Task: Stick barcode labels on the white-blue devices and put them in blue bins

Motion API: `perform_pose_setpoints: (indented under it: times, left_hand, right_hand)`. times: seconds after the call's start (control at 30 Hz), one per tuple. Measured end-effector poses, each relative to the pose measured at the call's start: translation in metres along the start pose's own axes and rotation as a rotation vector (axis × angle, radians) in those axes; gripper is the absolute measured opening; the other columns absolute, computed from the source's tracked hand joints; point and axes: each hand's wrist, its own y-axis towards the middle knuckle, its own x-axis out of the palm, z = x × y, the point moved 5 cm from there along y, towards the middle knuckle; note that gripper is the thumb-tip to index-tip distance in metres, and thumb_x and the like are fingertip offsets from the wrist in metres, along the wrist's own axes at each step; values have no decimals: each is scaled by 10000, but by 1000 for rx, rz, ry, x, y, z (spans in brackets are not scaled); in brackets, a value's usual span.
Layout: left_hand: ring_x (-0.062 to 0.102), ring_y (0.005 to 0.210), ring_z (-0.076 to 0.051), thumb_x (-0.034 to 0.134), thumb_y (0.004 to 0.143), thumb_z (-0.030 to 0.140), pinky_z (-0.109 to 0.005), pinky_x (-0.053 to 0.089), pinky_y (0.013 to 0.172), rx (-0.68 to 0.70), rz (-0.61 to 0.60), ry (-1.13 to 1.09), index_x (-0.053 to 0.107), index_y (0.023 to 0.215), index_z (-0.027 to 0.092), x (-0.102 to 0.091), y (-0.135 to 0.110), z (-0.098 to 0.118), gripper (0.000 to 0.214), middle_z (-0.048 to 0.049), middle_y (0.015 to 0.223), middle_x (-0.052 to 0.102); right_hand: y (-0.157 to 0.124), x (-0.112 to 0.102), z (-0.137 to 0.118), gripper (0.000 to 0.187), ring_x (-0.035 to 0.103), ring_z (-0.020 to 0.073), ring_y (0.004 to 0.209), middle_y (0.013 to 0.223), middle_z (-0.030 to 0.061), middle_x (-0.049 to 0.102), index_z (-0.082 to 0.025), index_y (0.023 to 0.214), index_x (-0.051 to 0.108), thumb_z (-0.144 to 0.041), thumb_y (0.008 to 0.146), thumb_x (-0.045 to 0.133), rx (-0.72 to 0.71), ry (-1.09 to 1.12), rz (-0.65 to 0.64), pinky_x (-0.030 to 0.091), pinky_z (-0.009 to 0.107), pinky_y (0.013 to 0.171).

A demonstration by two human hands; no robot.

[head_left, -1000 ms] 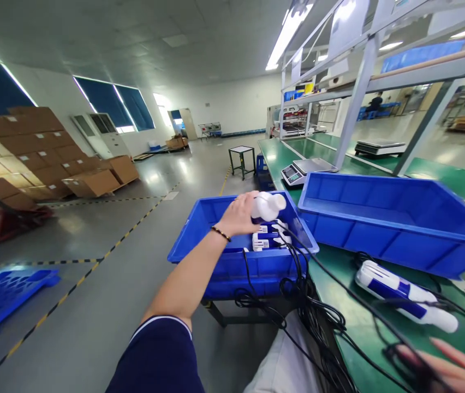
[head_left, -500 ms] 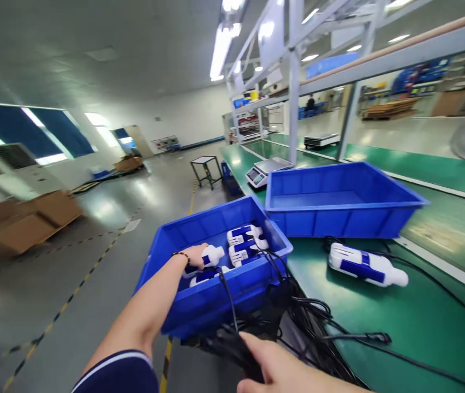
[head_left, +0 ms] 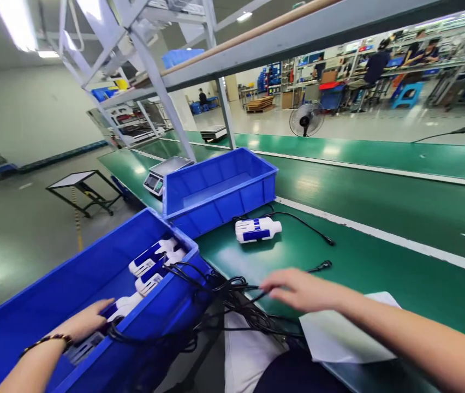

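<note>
Device in hand: white-and-blue device (head_left: 128,303), lying in the near blue bin (head_left: 52,284) against its table-side wall; long axis runs from lower left to upper right, with the white end pointing up and right.
Writing: marks on the casings are too small to read.
Left hand (head_left: 87,322): inside the near blue bin, fingers laid along the device's near end; I cannot tell whether they close round it. A beaded bracelet sits on the wrist.
Neighbours in bin: two more devices (head_left: 153,256) lie side by side just beyond, on the same slant.
Cables (head_left: 232,297): a black tangle spilling over the bin's corner onto the table edge.
Right hand (head_left: 298,288): palm down, fingers stretched out flat and loosely together, fingertips at the tangle.
Paper sheet (head_left: 339,333): white, under the right forearm.
Lone device (head_left: 257,229): on the green table (head_left: 380,262), on its side, long axis roughly left to right, narrow neck pointing right.
Far blue bin (head_left: 232,202): just behind it.
Scale (head_left: 165,174): beside the far bin; its display is unreadable.
</note>
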Motion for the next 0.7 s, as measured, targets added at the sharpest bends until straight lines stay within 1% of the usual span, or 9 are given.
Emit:
perform_pose_setpoints:
  times: [0.07, 0.13, 0.2, 0.27, 0.37, 0.43, 0.5, 0.6, 0.7]
  left_hand:
    - [537, 1167, -281, 483, 609, 237, -482, 417, 960, 69, 193, -46, 625, 929, 227, -32, -9, 11, 350, 24, 1136, 661]
    - [405, 1279, -328, 428, 723, 335, -595, 305, 1013, 115, 512, -144, 604, 1005, 243, -70, -35, 38, 345, 43, 1291, 546]
    - [360, 1307, -308, 405, 785, 387, -557, 278, 1066, 277, 766, -283, 581, 1040, 283, -96, -74, 90, 328, 84, 1323, 492]
    - [447, 1228, -283, 448, 805, 389, -527, 306, 1072, 554, 844, -385, 593, 1006, 279, -101, -119, 169, 272, 30, 1190, 573]
    - [506, 1131, -218, 488, 846, 332, -406, 410, 1007, 917, 535, -518, 623, 957, 244, -71, -177, 307, 196, -39, 1115, 597]
    - [524, 1087, -198, 529, 829, 435, -362, 437, 974, 1136, 282, -543, 619, 970, 246, -40, -212, 395, 253, -35, 1112, 604]
    - [543, 1049, -229, 549, 774, 574, -394, 455, 939, 1204, 50, -448, 598, 1027, 207, -7, -235, 465, 448, -63, 1068, 621]
    - [552, 1029, -306, 576, 694, 659, -458, 463, 881, 1124, -166, -282, 585, 1046, 109, 29, -248, 527, 652, -149, 1053, 622]
    - [547, 1053, -320, 615, 752, 483, -469, 431, 905, 1092, -185, -256, 590, 1034, 76, 39, -249, 550, 496, -178, 1065, 624]
  right_hand:
    - [-35, -44, 43, 337, 594, 211, 993, 1076, 44, 661, -221, 1042, 661, -347, 861, 406, 160, -46, 179, 445, 351, 890]
    - [-71, -74, 78, 341, 604, 237, 969, 1046, 43, 670, -237, 991, 673, -415, 845, 422, 278, -90, 282, 462, 381, 862]
    - [-102, -89, 103, 340, 613, 254, 950, 1020, 37, 681, -252, 951, 686, -461, 817, 453, 357, -133, 323, 477, 393, 836]
    - [-124, -93, 118, 348, 619, 260, 941, 1012, 33, 686, -257, 942, 694, -476, 801, 464, 404, -167, 328, 487, 395, 823]
    - [-141, -87, 131, 360, 621, 255, 951, 1031, 33, 684, -248, 964, 692, -455, 805, 444, 431, -203, 318, 492, 390, 827]
    - [-146, -81, 137, 355, 619, 250, 963, 1037, 33, 682, -245, 971, 690, -424, 810, 430, 430, -222, 309, 490, 387, 835]
    - [-151, -75, 143, 352, 618, 251, 969, 1038, 38, 683, -240, 977, 689, -388, 814, 414, 430, -242, 302, 488, 391, 840]
    - [-164, -67, 152, 360, 612, 256, 984, 1058, 58, 674, -224, 1000, 682, -324, 811, 393, 447, -277, 295, 479, 409, 853]
    - [-180, -57, 157, 368, 598, 254, 1013, 1098, 78, 656, -208, 1030, 673, -252, 797, 392, 455, -305, 278, 466, 410, 874]
